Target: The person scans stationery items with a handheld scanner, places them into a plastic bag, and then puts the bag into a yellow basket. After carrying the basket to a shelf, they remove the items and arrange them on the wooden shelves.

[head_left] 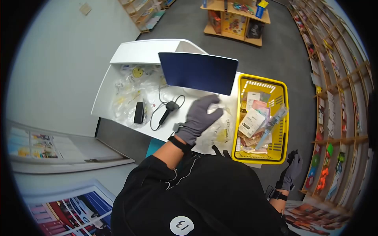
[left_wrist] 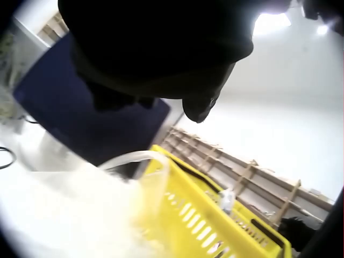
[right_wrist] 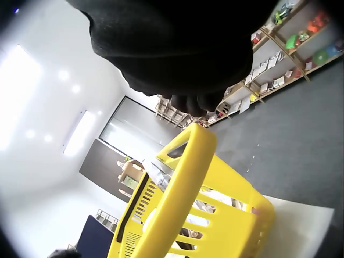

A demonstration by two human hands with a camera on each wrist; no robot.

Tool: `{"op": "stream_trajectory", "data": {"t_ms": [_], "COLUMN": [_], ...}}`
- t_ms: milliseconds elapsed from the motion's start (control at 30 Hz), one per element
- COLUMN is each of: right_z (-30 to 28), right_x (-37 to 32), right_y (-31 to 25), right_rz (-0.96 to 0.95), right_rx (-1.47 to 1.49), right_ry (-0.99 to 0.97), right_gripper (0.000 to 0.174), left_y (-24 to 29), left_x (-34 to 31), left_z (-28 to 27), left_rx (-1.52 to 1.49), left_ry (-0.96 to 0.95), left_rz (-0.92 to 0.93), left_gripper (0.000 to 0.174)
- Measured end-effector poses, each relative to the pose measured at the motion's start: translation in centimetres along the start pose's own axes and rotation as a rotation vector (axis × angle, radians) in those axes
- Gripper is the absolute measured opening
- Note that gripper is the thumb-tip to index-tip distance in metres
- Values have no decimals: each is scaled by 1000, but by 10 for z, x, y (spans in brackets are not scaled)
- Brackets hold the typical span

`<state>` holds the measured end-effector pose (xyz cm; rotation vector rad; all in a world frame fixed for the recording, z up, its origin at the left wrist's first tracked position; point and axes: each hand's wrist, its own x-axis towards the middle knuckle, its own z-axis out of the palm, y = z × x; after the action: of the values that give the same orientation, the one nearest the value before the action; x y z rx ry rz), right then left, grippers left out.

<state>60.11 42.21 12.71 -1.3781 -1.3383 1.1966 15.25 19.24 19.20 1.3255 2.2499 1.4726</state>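
clear packet point(head_left: 221, 128) lies on the white worktop point(head_left: 169, 131), just beside the yellow basket point(head_left: 258, 159). we've got our left hand point(head_left: 199, 118) on it, fingers spread and laid loosely over the plastic, no pinch that we can see. our right hand point(head_left: 293, 169) hangs low by the basket's near corner, fingers loosely curled, holding nothing. a heap of packets point(head_left: 130, 92) sits left of the dark screen point(head_left: 199, 72), and the basket is full of goods point(head_left: 252, 122). we'd judge it roughly midway, plenty left.

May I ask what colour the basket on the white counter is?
Bright yellow; the basket shows best in the head view.
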Motion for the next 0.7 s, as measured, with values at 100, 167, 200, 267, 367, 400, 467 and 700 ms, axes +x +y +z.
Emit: {"op": "stream_trajectory", "data": {"t_ms": [100,167,200,267,367,400,467,700], "right_z": [5,10,11,15,15,13,-2,-56], "right_x": [12,22,27,36,43,45,55,58], "right_y": [6,10,13,20,19,18,29,80], "right_rz": [-2,22,13,5,-15,-23,-31,176], "right_rx": [8,67,64,4,-102,-179,-263,-202], "right_ry": [20,39,22,33,33,45,47,217], "right_gripper": [40,39,39,39,39,40,41,38], "left_y": [-79,-110,-115,-113,-172,-170,-147,-218], "left_x": [-58,-99,-107,-106,-130,-129,-124,-160], "left_z": [-13,8,15,20,48,40,1,-186], "left_rx": [621,539,448,400,490,485,189,369], "left_ry": [65,-51,-184,-606,-847,-833,-629,53], "left_rz": [-220,-348,-455,-659,-496,-506,-614,-403], "left_gripper": [94,106,118,95,67,67,47,32]}}
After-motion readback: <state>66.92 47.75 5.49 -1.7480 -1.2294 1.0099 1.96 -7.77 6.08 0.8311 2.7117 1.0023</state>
